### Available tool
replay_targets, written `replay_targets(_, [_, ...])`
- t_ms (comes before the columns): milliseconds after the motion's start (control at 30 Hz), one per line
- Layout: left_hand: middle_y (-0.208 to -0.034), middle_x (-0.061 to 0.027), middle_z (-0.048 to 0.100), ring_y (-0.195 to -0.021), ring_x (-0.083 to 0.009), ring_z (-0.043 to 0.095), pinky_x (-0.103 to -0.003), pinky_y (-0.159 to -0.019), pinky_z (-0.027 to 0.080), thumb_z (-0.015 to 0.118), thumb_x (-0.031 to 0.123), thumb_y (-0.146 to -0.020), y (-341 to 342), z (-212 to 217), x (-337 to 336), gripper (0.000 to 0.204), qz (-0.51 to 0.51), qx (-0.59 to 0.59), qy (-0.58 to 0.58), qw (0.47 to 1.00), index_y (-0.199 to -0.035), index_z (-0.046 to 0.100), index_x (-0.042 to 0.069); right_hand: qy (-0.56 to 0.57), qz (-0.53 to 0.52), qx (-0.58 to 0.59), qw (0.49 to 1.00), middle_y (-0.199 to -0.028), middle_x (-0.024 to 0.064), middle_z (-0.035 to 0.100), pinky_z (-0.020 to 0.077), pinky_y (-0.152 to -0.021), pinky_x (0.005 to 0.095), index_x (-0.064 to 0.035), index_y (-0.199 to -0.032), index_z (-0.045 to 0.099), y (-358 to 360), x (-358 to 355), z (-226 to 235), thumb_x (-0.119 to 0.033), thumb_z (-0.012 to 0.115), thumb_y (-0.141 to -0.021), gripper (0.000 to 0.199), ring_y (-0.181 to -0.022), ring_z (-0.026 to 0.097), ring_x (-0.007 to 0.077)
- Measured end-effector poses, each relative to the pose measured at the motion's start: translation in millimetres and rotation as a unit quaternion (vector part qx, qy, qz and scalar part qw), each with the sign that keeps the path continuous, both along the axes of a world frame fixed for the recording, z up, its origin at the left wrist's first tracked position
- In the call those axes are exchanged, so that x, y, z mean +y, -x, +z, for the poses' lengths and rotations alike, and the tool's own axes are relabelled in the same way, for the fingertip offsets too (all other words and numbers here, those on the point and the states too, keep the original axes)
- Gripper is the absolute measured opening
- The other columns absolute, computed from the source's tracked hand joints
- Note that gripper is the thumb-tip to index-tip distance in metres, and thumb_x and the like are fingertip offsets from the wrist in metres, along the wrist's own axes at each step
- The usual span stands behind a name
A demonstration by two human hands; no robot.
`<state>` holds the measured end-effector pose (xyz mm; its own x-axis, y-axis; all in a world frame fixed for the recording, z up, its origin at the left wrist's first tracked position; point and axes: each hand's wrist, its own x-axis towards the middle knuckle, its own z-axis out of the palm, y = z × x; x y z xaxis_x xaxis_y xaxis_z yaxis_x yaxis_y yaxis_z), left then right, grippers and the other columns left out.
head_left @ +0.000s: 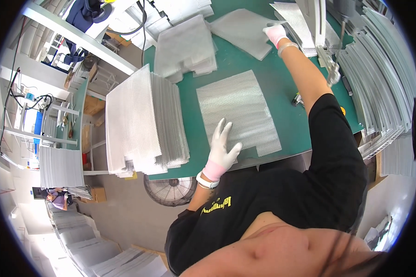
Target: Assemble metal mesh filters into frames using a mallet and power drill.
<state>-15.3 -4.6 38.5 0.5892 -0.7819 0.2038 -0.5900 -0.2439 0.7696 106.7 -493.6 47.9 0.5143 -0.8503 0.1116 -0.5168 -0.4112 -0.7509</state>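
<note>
My left hand (223,152), in a white glove with a pink cuff, rests with fingers spread on the near left part of a silvery mesh sheet (240,111). This sheet lies flat on the green table (291,129) and has a notch in its near edge. Stretched far forward, my right hand (275,34), gloved the same way, has its fingers closed at the right corner of a thin grey translucent sheet (242,30). Its fingertips are partly hidden. Beyond that hand lie more mesh sheets (293,21), partly behind a metal upright.
A tall stack of notched mesh sheets (134,122) stands at the table's left, with a grey sheet pile (185,48) behind it. A metal post (312,23) rises at right. A small tool (297,99) lies near my right arm. Curved grey panels (379,78) line the right; a floor fan (170,189) stands below.
</note>
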Motion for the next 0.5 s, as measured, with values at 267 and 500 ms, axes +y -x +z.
replay_targets(267, [-0.151, -0.0233, 0.040, -0.142, -0.0326, 0.039, -0.041, -0.118, 0.030, 0.066, 0.020, -0.092, -32.8, 31.2, -68.5, 0.062, -0.080, 0.145, 0.075, 0.983, -0.145, 0.041, -0.003, 0.039, 0.057, -0.145, 0.987, -0.115, 0.0184, 0.071, 0.0514, -0.096, 0.0319, -0.0017, -0.126, 0.065, 9.9, 22.7, 46.8, -0.031, 0.067, -0.079, 0.056, -0.108, 0.068, 0.0289])
replay_targets(500, [-0.134, -0.0185, 0.058, -0.121, -0.0262, 0.057, -0.033, -0.104, 0.043, 0.053, 0.018, -0.099, -141.1, 16.9, -245.6, 0.048, 0.083, 0.177, 0.296, 0.935, -0.138, 0.046, -0.009, -0.111, 0.078, -0.169, 0.976, -0.090, 0.0093, 0.072, 0.0532, -0.070, 0.0276, -0.0033, -0.127, 0.064, -19.2, 30.7, -5.2, -0.021, 0.069, -0.084, 0.046, -0.082, 0.068, 0.0139])
